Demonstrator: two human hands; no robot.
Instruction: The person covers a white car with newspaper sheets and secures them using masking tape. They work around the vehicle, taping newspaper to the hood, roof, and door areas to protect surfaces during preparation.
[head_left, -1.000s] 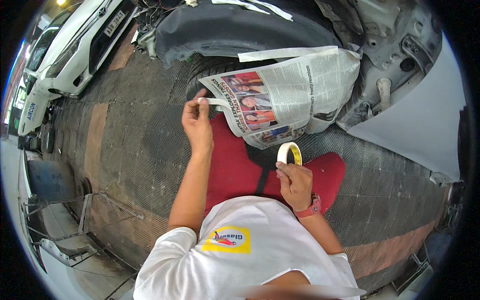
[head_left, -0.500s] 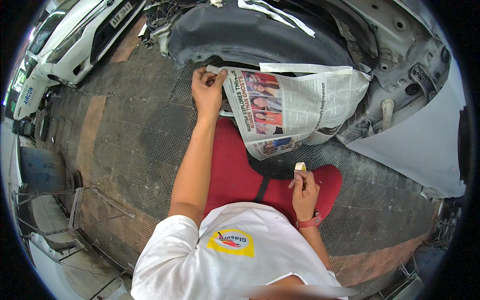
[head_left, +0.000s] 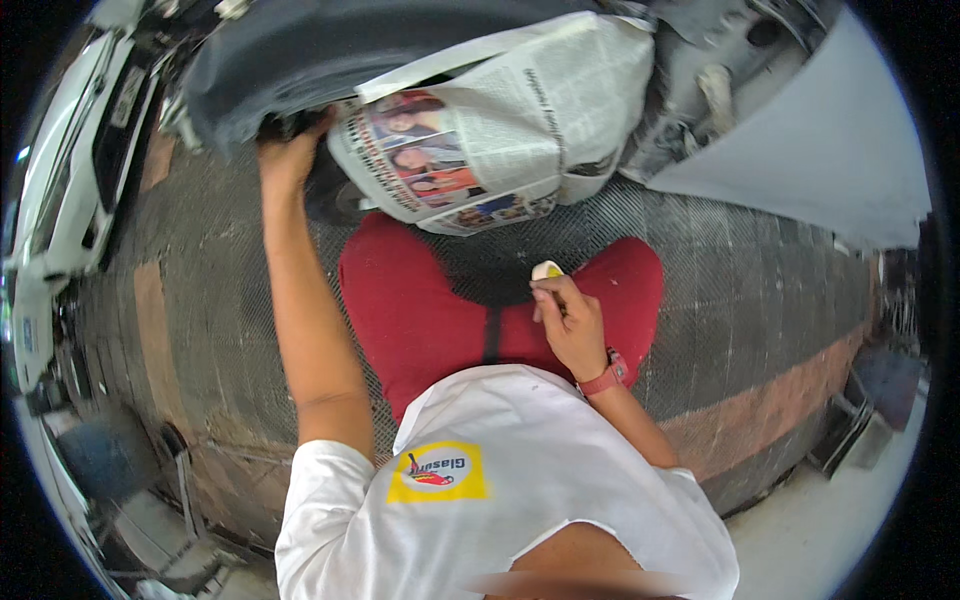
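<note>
A sheet of newspaper [head_left: 510, 120] hangs along the lower edge of a black wheel-arch liner [head_left: 300, 60], a strip of masking tape [head_left: 440, 58] running along its upper edge. At the sheet's left end my left hand [head_left: 287, 158] reaches up under the liner. Its fingers are blurred and partly hidden there, so their grip does not show. Over my right thigh, my right hand [head_left: 572, 318] is closed on a small roll of masking tape [head_left: 547, 271], clear of the newspaper.
To the right is bare grey car body metal with a pale body panel [head_left: 800, 150]. A white car [head_left: 75, 190] stands at the far left. Dark textured matting [head_left: 740, 300] covers the floor. Lower left, a metal frame [head_left: 185, 500] stands near a blue drum [head_left: 100, 450].
My left hand has gone from pinching the newspaper's upper left corner to reaching under the liner's edge. The newspaper's left end lies closer to the liner. My right hand still holds the roll.
</note>
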